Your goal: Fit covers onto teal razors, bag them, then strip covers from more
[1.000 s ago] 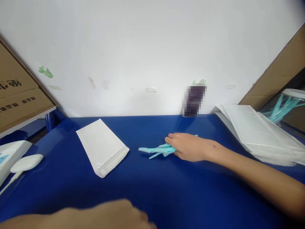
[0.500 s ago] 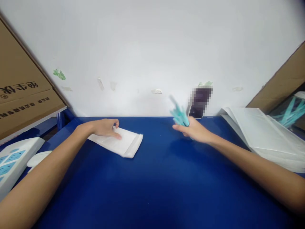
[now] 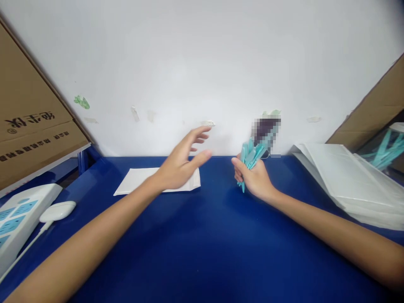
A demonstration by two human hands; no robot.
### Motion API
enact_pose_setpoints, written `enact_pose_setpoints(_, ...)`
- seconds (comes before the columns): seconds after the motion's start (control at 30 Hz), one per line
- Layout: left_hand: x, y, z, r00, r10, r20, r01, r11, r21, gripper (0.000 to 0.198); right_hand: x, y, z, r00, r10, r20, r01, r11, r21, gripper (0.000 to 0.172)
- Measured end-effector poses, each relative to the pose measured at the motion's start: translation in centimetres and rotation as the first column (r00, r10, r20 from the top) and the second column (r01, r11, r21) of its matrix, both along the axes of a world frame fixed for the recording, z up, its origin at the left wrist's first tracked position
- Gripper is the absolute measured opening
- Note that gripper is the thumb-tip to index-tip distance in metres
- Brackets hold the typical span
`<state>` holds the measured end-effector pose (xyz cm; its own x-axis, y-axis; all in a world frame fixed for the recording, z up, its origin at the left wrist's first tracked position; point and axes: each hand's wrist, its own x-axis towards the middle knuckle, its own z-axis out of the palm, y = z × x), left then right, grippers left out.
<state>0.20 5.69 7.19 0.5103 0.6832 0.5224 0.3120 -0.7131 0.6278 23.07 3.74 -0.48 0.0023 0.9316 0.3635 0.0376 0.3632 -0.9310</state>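
Observation:
In the head view my right hand [image 3: 254, 179] is closed around a bundle of thin teal plastic sticks [image 3: 251, 155], some with broader flat ends. The bundle is held above the blue table, tilted up and to the right. My left hand [image 3: 183, 166] is open, its thumb and fingers spread towards the bundle and holding nothing. Beneath and behind that hand lies a flat white packet [image 3: 135, 179], partly covered by the wrist. Whether the hand touches the packet I cannot tell.
At right lies a stack of whitish plastic sleeves [image 3: 344, 172], beside a container holding more teal sticks [image 3: 386, 147]. A power strip [image 3: 27, 214] and a white earbud case [image 3: 58, 210] on a cable are at left. A phone-like object [image 3: 267, 130], pixelated, leans against the wall.
My left hand has let go of the white packet and moved right, opening towards the bundle. The packet now lies turned, slightly further right. My right hand still holds the teal sticks, now tilted right.

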Motion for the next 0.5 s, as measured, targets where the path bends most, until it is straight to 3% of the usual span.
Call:
enact_pose_setpoints(0.1, 5.6, -1.5, 2.0, 0.985, -0.119, 0.123, 0.116, 0.993, 0.027, 0.059, -0.7, -0.6, 0.0, 0.996, 0.003, 0.090, -0.006, 0.999, 0.035, 0.039)
enact_pose_setpoints(0.2, 10.2, -1.1, 2.5, 0.969, -0.241, 0.045, 0.244, 0.967, -0.079, 0.039, -0.7, -0.6, -0.1, 0.991, 0.002, 0.136, -0.006, 1.000, 0.028, 0.039)
enact_pose_setpoints(0.23, 11.2, -0.7, 2.3, 0.965, -0.262, 0.002, 0.260, 0.956, -0.134, 0.042, -0.6, -0.5, -0.1, 0.990, -0.003, 0.142, 0.001, 1.000, 0.019, 0.038)
enact_pose_setpoints(0.33, 12.6, 0.9, 1.3, 0.973, -0.229, -0.014, 0.218, 0.944, -0.246, 0.054, -0.1, -0.1, 0.2, 0.989, -0.002, 0.147, 0.003, 1.000, -0.005, 0.034)
enact_pose_setpoints(0.47, 12.6, 1.8, 0.3, 0.967, -0.088, 0.241, 0.129, 0.978, -0.163, 0.023, -0.2, 0.3, 0.7, 0.997, -0.011, 0.082, 0.012, 1.000, -0.010, 0.031)
enact_pose_setpoints(0.5, 12.5, 1.6, 0.3, 0.946, -0.079, 0.313, 0.121, 0.985, -0.120, 0.025, -0.4, 0.3, 0.8, 0.997, -0.022, 0.069, 0.023, 1.000, -0.010, 0.031)
